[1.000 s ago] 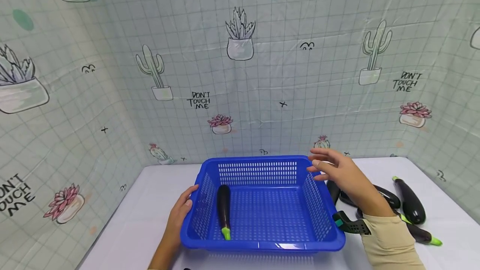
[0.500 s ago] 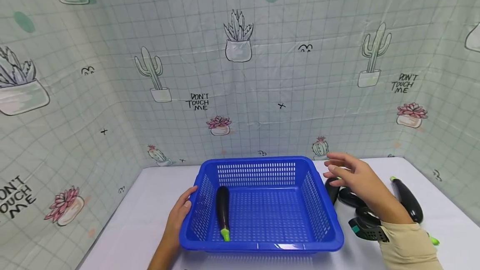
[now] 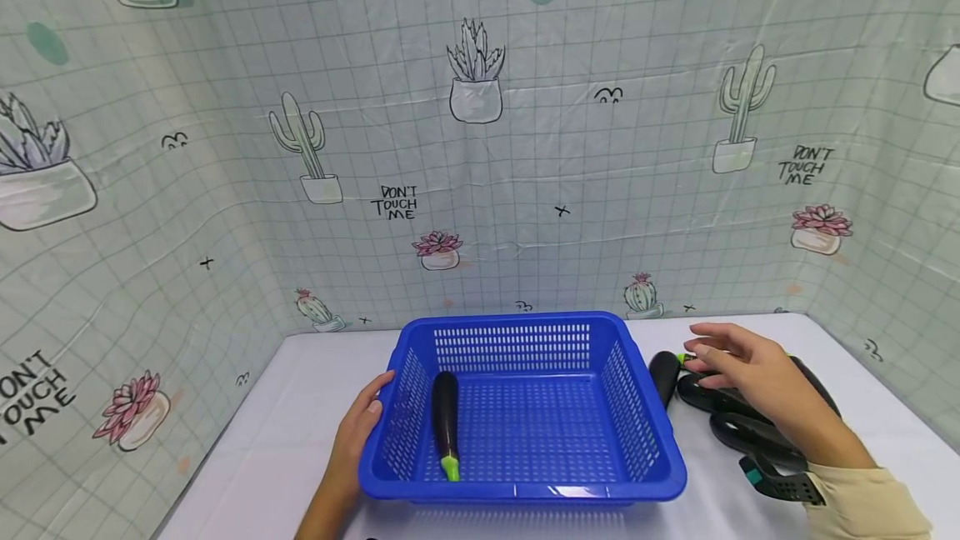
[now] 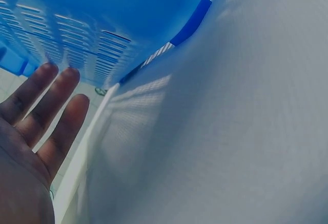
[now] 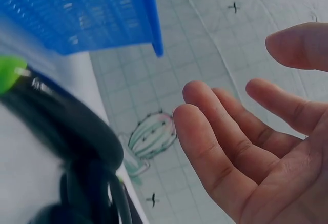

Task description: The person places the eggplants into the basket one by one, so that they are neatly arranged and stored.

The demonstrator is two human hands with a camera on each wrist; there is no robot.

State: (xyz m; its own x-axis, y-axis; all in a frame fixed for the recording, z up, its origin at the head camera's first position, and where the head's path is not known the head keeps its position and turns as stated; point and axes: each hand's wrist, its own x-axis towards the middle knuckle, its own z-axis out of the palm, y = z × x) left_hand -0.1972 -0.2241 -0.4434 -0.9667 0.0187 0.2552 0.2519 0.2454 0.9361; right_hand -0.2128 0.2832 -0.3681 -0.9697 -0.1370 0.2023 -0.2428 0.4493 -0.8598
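Observation:
A blue plastic basket (image 3: pixel 517 492) stands on the table with one dark eggplant (image 3: pixel 446 415) lying along its left side, green stem end toward me. My left hand (image 3: pixel 356 427) is at the basket's left wall. Its straight fingers (image 4: pixel 72 116) reach up against the slotted outer side in the left wrist view. To the right of the basket, my right hand (image 3: pixel 757 369) hovers over several eggplants (image 3: pixel 750 436) with relaxed, spread fingers and holds nothing. One eggplant (image 3: pixel 663 377) lies right beside the basket's right wall. The hand and forearm partly hide the others.
The white tabletop (image 3: pixel 255 432) extends to both sides of the basket. A cloth backdrop (image 3: pixel 555 148) printed with potted cacti surrounds the table at the back and sides. A dark band with a teal piece (image 3: pixel 780 483) sits at my right wrist.
My right hand has moved from above the basket's right rim out to the right, over the loose eggplants. The left hand and the basket stay where they were.

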